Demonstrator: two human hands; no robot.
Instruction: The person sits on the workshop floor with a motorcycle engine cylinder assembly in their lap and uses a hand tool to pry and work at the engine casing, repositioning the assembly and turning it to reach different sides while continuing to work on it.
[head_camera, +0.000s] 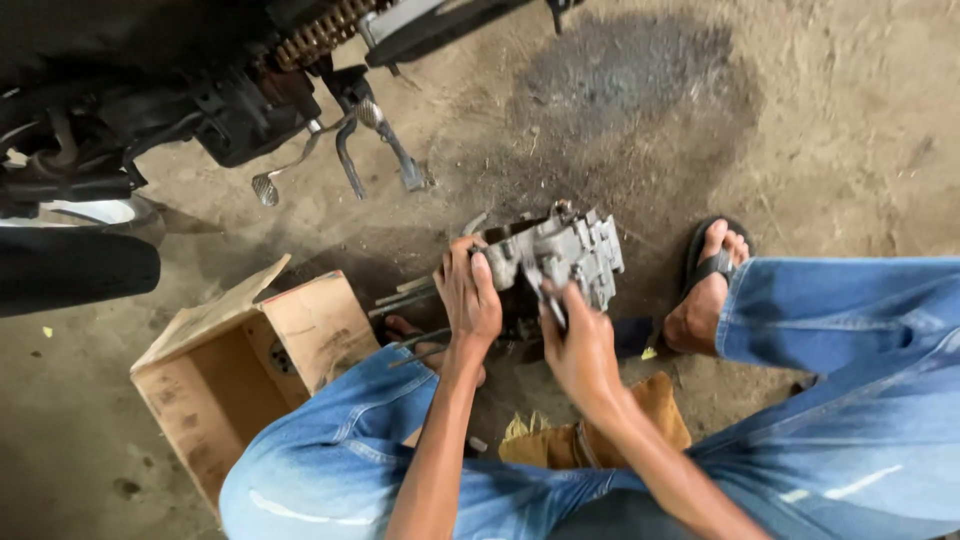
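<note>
A grey metal engine part (565, 255) with fins and long studs sits on the dirt floor between my knees. My left hand (467, 298) grips its left side, thumb on top. My right hand (577, 345) is closed around a small dark tool (550, 305) pressed against the front of the part. Several thin metal rods (405, 298) stick out to the left from under the part.
An open cardboard box (240, 370) stands at my left knee. A motorcycle (150, 90) with chain, pedals and kickstand fills the top left. My sandalled foot (705, 285) rests right of the part. A yellow-brown rag (600, 430) lies below my hands. A dark oil stain (630, 70) marks the floor.
</note>
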